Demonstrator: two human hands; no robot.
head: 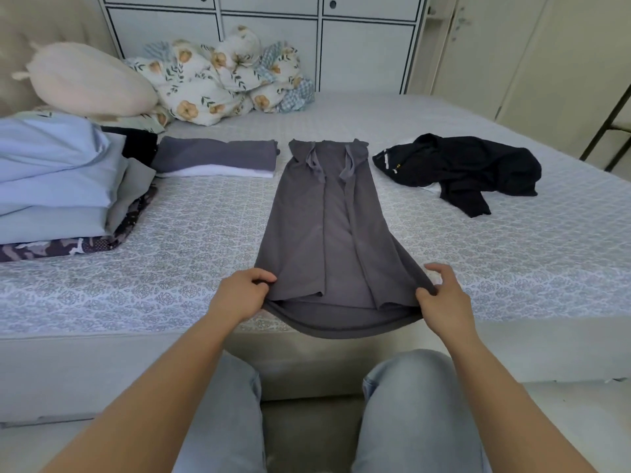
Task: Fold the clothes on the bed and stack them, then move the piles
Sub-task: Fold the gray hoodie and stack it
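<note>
A grey shirt point(327, 227) lies lengthwise on the bed point(191, 233), both sides folded toward the middle, its hem hanging over the front edge. My left hand point(244, 293) pinches the hem's left corner and my right hand point(444, 298) pinches the right corner. A small folded pile point(218, 158), grey on white, sits at the back left of the shirt. A crumpled black garment point(467, 169) lies unfolded to the right.
A taller stack of folded pale blue, grey and camouflage clothes point(58, 186) stands at the left edge. A floral duvet point(222, 76) and a pink pillow point(88, 80) are heaped at the head, before white cabinets point(273, 35). My knees are below the bed's edge.
</note>
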